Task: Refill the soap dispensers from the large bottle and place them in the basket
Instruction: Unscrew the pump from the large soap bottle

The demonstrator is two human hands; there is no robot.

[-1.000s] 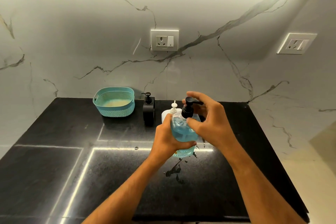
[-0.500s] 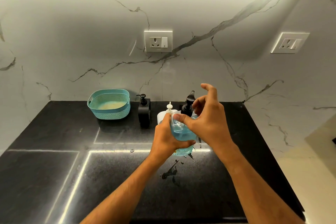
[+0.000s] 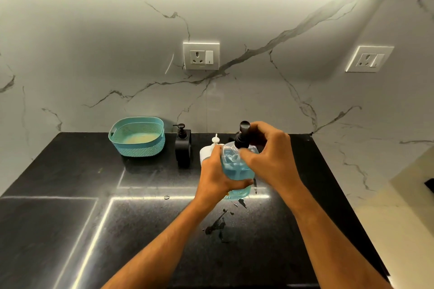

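Note:
A clear bottle of blue soap [image 3: 234,166] stands on the black counter [image 3: 70,230] at the middle. My left hand [image 3: 217,178] grips its body from the left. My right hand [image 3: 270,155] curls round its black pump top [image 3: 243,135]. Behind my left hand a white dispenser [image 3: 207,150] is partly hidden. A black dispenser [image 3: 183,148] stands left of it. The teal basket [image 3: 137,136] sits at the back left against the wall, with nothing in it.
Dark wet spots [image 3: 217,224] lie on the counter in front of the bottle. A small droplet [image 3: 166,197] sits to the left. Wall sockets [image 3: 201,56] are above the counter. The counter ends at the right, where a pale floor [image 3: 399,230] shows.
My right hand's fingers, lifted off half a second ago, have closed round the pump top again, and the pump nozzle now points a different way. My left hand keeps the same hold on the bottle.

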